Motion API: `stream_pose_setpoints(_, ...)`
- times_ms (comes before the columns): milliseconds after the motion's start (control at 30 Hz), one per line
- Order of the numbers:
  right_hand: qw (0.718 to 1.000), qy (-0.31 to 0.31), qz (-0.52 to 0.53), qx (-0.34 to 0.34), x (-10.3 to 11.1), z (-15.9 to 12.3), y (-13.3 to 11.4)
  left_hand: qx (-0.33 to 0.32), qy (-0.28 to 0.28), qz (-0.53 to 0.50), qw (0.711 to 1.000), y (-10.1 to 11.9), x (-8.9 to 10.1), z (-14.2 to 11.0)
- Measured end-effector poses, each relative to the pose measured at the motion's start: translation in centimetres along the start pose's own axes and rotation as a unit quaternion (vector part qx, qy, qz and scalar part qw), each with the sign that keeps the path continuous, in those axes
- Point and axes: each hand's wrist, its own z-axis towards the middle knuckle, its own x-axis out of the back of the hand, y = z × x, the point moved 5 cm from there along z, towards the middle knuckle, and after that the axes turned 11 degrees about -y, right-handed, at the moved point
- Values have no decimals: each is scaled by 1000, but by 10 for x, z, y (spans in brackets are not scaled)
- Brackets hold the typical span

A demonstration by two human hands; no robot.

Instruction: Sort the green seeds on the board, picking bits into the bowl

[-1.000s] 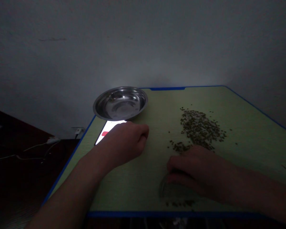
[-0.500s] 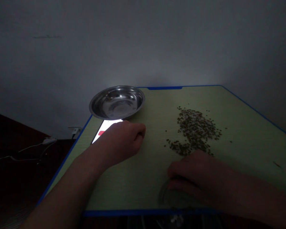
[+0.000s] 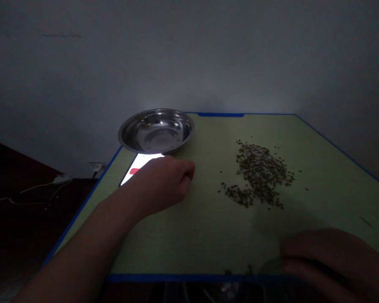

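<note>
Now the right fingers [image 3: 298,244] are moving away from the pile of seeds [image 3: 262,172], so its near side is showing. They are closing around a clear curved thing [image 3: 271,266], but it is too dark and blurry to tell what it is. The pile is lying beyond the right fingers and to their left. A few dark bits [image 3: 228,272] are sitting left of them, near the blue edge [image 3: 177,277].

The left fingers [image 3: 185,166] are curling into a loose fist; I cannot tell if anything is hiding inside. The pile is lying to their right, well apart. The seeds are looking tiny, dry and speckled. Beyond the left fingers, a round, shiny metal bowl [image 3: 139,134] is standing. A flat, glowing phone [image 3: 148,158] is peeking out beside them on the smooth, pale green worktop [image 3: 202,235].
</note>
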Motion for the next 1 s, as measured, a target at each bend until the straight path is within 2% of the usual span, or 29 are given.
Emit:
stream_pose_setpoints(267, 998, 24, 24, -57, 1, 2, 8, -6, 3, -4, 1000, 0, 0, 1)
stream_pose_setpoints(400, 997, -9, 62, -46, -4, 19, 1, -3, 1, -3, 1000, -2, 0, 0)
stream_pose_setpoints(600, 997, -48, 59, -22, -11, 48, -16, -3, 0, 3, 1000, -2, 0, -1)
stream_pose_setpoints(833, 992, -88, 82, 36, -8, 56, -35, 0, -2, 6, 1000, 0, 3, -2)
stream_pose_setpoints(900, 994, -69, 80, 36, -4, 52, -31, 2, -4, 7, 1000, 0, 3, -2)
stream_pose_setpoints(1000, 998, -11, 67, -1, 3, 40, -17, 4, -4, 3, 1000, -1, 2, -1)
